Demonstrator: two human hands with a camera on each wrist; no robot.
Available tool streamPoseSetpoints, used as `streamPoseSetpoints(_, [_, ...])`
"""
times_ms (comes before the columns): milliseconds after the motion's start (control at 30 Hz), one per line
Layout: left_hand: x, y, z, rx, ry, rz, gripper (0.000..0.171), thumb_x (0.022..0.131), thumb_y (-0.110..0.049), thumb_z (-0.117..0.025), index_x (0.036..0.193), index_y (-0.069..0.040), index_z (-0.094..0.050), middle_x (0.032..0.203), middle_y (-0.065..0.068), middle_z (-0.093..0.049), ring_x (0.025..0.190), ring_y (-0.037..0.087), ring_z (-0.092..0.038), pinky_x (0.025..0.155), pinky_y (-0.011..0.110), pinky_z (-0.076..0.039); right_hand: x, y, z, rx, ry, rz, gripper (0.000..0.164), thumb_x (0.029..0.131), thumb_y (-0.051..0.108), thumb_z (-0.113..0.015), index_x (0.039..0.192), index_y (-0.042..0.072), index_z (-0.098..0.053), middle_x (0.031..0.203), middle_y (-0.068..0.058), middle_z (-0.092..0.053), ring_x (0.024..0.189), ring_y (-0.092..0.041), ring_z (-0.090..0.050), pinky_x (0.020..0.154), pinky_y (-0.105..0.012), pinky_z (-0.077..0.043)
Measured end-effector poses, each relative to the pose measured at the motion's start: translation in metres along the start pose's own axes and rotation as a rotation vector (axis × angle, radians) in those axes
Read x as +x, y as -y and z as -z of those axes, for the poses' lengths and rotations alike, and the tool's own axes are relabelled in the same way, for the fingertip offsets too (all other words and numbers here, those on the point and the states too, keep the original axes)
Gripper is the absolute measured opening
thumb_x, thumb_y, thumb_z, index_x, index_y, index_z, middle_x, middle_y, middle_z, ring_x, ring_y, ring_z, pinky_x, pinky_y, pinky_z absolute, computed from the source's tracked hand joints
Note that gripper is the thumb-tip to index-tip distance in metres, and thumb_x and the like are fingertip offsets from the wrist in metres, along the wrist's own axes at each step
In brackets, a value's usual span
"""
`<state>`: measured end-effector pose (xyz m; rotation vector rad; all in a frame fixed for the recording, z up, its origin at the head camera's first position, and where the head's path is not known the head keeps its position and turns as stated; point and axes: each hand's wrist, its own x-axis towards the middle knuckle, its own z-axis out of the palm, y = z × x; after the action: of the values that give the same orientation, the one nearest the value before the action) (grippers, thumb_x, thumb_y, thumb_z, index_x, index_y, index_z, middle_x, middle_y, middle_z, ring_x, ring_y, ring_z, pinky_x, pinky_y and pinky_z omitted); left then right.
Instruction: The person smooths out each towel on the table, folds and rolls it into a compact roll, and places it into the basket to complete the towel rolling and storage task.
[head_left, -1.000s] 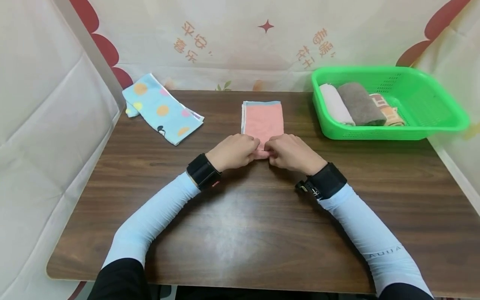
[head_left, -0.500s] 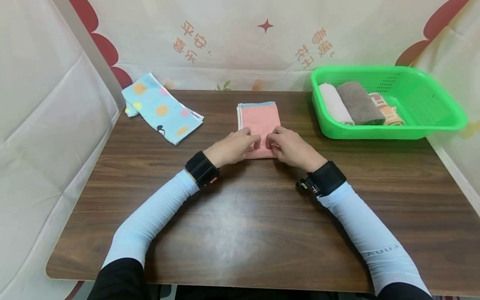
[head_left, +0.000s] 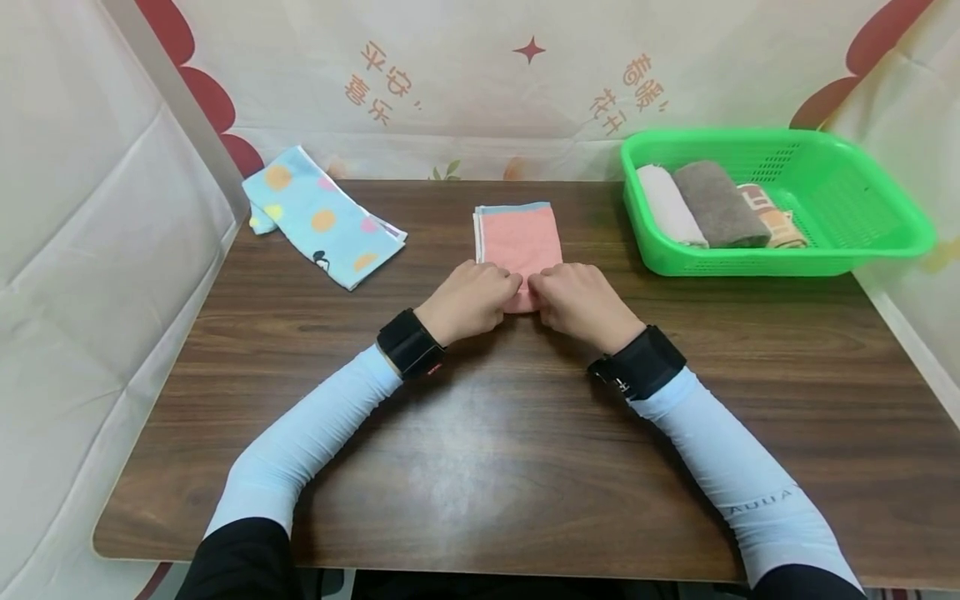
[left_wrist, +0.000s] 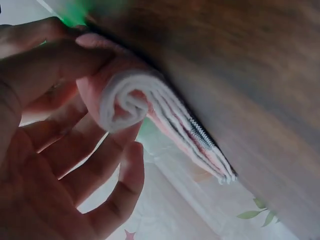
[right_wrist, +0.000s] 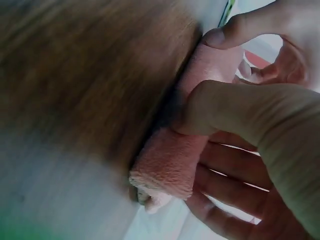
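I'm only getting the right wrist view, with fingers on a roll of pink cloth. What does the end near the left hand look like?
Observer: The left wrist view shows that end of the pink cloth as a pale-edged spiral, with flat layers running out from it.
Visitor: Oh, nice! And is there any other cloth lying around?
Observer: Yes. In the head view, a green basket holds a white cloth, a grey cloth and a patterned cloth.

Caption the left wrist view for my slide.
Left hand holding a pink towel, one end rolled into a spiral, on a table.
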<state>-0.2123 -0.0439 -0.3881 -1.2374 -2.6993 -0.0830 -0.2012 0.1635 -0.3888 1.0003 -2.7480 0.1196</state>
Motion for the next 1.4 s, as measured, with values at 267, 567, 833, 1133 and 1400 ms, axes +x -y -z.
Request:
streamPoseSetpoints(267, [-0.001,0.004,0.002,-0.194,0.052,0.026,0.015,0.097,-0.007,-0.058,0.110,-0.007,-0.050,0.072,0.003,-0.047,0.064,0.023,-0.054,0.062,0.036,-0.049,0.000,-0.015,0.002,0.236,0.099,-0.046,0.027,0.081,0.005,-0.076,0.102,0.012,-0.059,0.068,0.001,-0.054,0.059,-0.017,-0.049,0.057,-0.033,-0.042])
streamPoseSetpoints(567, [-0.004,0.004,0.008,-0.308,0.209,0.128,0.033,0.095,0.003,-0.054,0.125,-0.013,-0.053,0.104,0.011,-0.049,0.072,0.025,-0.053,0.064,0.031,-0.045,0.001,-0.005,0.008,0.129,0.045,-0.037,0.006,0.087,0.009,-0.075,0.091,0.012,-0.073,0.083,-0.007,-0.057,0.076,-0.024,-0.055,0.066,-0.038,-0.049])
streamPoseSetpoints(833, [-0.001,0.005,0.004,-0.307,0.162,0.154,0.033,0.092,0.006,-0.052,0.117,-0.014,-0.061,0.102,0.011,-0.048,0.074,0.025,-0.052,0.065,0.032,-0.045,-0.002,0.008,0.008,0.038,0.055,-0.024,0.014,0.084,0.013,-0.076,0.074,0.012,-0.067,0.076,-0.007,-0.055,0.059,-0.026,-0.056,0.055,-0.042,-0.049])
streamPoseSetpoints(1133, [-0.002,0.000,0.012,-0.054,0.078,0.072,0.012,0.095,-0.025,-0.067,0.101,-0.017,-0.075,0.103,0.005,-0.058,0.090,0.026,-0.054,0.074,0.038,-0.050,0.001,-0.004,0.004,0.094,0.161,-0.131,0.010,0.093,0.012,-0.067,0.085,0.016,-0.071,0.077,-0.001,-0.062,0.068,-0.024,-0.060,0.056,-0.042,-0.047])
streamPoseSetpoints(1400, [-0.003,-0.003,0.003,-0.021,-0.058,-0.063,0.026,0.088,0.001,-0.067,0.112,-0.010,-0.065,0.079,0.007,-0.066,0.072,0.024,-0.063,0.068,0.039,-0.054,0.002,-0.017,0.003,0.311,0.235,-0.155,0.008,0.100,0.021,-0.067,0.099,0.015,-0.073,0.084,-0.002,-0.069,0.074,-0.020,-0.061,0.065,-0.038,-0.048])
